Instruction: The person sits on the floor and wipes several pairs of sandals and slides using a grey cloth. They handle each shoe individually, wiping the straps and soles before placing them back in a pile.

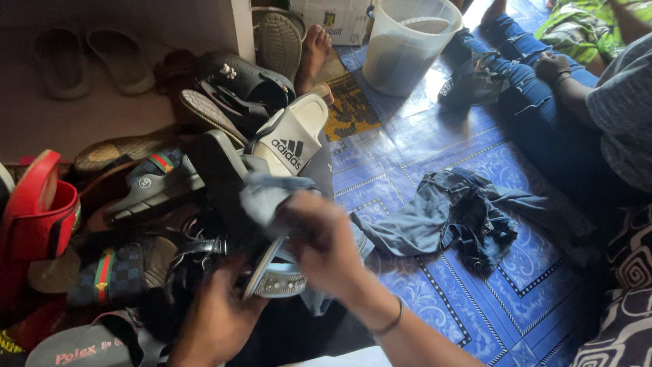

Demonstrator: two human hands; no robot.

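Note:
My left hand [216,314] grips a sandal [273,277] with a studded strap from below, holding it up near the bottom middle of the view. My right hand [324,239] presses a grey cloth [270,191] against the top of that sandal. A thin bracelet sits on my right wrist. Both hands hover over a heap of footwear.
A pile of slippers and sandals [156,183] fills the left side, with a white slide [293,139] on top and a red one [37,211] at the far left. A crumpled dark garment [462,217] lies on the blue patterned floor. A translucent bucket [407,44] stands behind. Another person [584,115] sits at the right.

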